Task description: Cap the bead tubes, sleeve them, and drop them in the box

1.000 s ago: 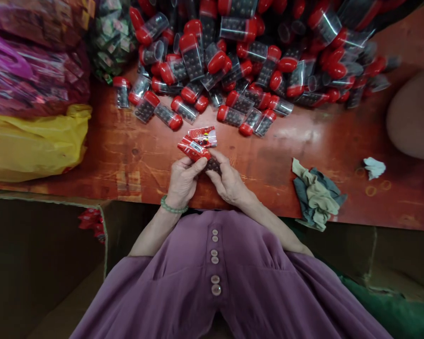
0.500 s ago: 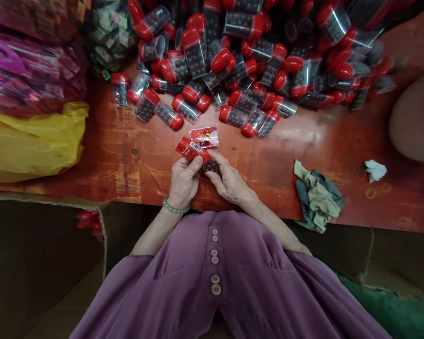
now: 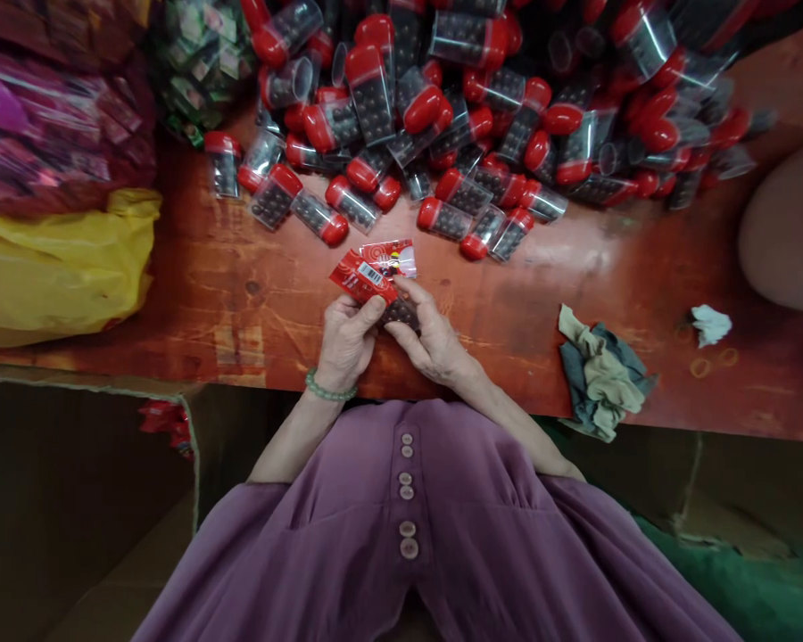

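Observation:
My left hand (image 3: 349, 343), with a green bead bracelet at the wrist, pinches a red printed card (image 3: 360, 275) that bears a barcode label. My right hand (image 3: 432, 337) has its fingers closed round a clear container of dark balls (image 3: 401, 312), just right of that card. The left fingers are partly hidden behind the card and container. Beyond them, another red printed card (image 3: 401, 257) lies on the table, partly covered by the first. Many red-capped clear containers (image 3: 318, 217) of dark balls are heaped farther back.
A yellow bag (image 3: 60, 276) and a purple bag (image 3: 60, 134) stand at the left of the red table (image 3: 287, 312). Crumpled cloths (image 3: 606, 374), a white scrap (image 3: 710, 325) and rubber bands lie at the right. An open cardboard box (image 3: 194, 455) is below the left edge.
The barcode card has tilted slightly and shifted a little up and left. Both hands keep nearly the same place and grip; the view has moved slightly.

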### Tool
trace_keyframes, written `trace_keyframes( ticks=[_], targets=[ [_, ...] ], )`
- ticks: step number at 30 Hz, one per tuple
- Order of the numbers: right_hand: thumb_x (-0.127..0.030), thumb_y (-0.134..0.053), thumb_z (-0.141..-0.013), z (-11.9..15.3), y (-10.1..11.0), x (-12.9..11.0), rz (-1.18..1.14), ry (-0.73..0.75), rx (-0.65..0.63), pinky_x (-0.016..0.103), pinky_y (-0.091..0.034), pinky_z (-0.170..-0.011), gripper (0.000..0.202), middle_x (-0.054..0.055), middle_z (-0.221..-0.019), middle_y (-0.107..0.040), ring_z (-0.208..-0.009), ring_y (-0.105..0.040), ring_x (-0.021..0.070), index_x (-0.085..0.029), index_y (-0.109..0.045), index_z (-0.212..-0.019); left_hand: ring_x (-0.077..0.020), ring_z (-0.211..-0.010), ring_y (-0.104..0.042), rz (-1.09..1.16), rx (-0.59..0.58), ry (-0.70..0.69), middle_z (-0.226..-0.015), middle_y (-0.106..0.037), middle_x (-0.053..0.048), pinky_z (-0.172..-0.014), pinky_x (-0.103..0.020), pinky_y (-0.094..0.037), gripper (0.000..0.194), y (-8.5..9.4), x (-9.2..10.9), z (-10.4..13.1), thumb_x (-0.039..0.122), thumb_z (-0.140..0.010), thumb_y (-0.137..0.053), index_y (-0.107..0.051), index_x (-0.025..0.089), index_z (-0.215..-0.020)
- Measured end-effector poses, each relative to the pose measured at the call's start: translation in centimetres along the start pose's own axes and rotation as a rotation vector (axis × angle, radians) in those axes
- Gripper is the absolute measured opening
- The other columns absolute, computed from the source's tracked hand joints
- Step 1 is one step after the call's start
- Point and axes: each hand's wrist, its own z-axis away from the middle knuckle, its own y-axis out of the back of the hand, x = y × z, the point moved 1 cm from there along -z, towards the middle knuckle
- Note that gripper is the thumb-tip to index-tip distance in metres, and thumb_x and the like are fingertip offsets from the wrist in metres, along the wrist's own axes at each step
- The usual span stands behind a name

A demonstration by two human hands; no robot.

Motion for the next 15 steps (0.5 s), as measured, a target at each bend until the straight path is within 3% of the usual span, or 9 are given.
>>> trace_keyframes(
  ticks=[2, 4, 7, 10, 15],
  targets=[
    [-0.037, -0.053, -0.098, 0.2, -0.1, 0.1, -0.025, -0.027, -0.004, 0.043, -0.053, -0.103, 0.055, 0.012, -0.139, -0.056, -0.118, -0.063, 0.0224, -0.024, -0.031, -0.147, -0.0113, -0.067, -0.068, -0.024, 0.001, 0.008, -0.075, -0.076, 0.0, -0.077, -0.026, -0.055, 0.036, 0.1, 0.0, -0.1, 0.042, -0.053, -0.094, -0.076, 0.019, -0.075],
    [-0.039, -0.055, -0.097, 0.6, -0.3, 0.4, -0.092, -0.098, 0.017, 0.039, -0.059, -0.089, 0.053, 0.008, -0.116, -0.066, -0.095, -0.068, 0.0186, -0.024, -0.035, -0.143, -0.0136, -0.07, -0.07, -0.054, -0.005, 0.015, -0.075, -0.077, -0.002, -0.078, -0.028, -0.056, 0.035, 0.2, 0.0, -0.2, 0.042, -0.055, -0.093, -0.077, 0.019, -0.076],
    [-0.044, -0.055, -0.097, 1.1, -0.5, 0.8, -0.221, -0.208, 0.115, 0.03, -0.058, -0.066, 0.039, 0.0, -0.091, -0.067, -0.064, -0.062, 0.0111, -0.025, -0.043, -0.13, -0.0182, -0.079, -0.073, -0.075, -0.029, 0.03, -0.076, -0.077, -0.004, -0.083, -0.032, -0.057, 0.035, 0.2, 0.0, -0.2, 0.044, -0.058, -0.092, -0.078, 0.018, -0.077],
    [-0.047, -0.059, -0.094, 1.2, -0.3, 0.7, -0.311, -0.253, 0.196, 0.025, -0.053, -0.06, 0.031, -0.004, -0.079, -0.064, -0.058, -0.059, 0.0083, -0.024, -0.05, -0.112, -0.0195, -0.086, -0.073, -0.075, -0.077, 0.034, -0.083, -0.078, -0.006, -0.085, -0.032, -0.056, 0.034, 0.0, 0.1, -0.1, 0.044, -0.061, -0.09, -0.079, 0.019, -0.081],
    [-0.046, -0.063, -0.092, 0.5, 0.3, -0.1, -0.536, -0.321, 0.054, 0.023, -0.051, -0.06, 0.027, -0.003, -0.08, -0.067, -0.055, -0.059, 0.0063, -0.021, -0.052, -0.097, -0.0175, -0.072, -0.07, -0.121, -0.153, 0.074, -0.089, -0.078, -0.007, -0.064, -0.029, -0.055, 0.036, -0.3, 0.8, -0.1, 0.046, -0.066, -0.087, -0.08, 0.021, -0.091]
  ],
)
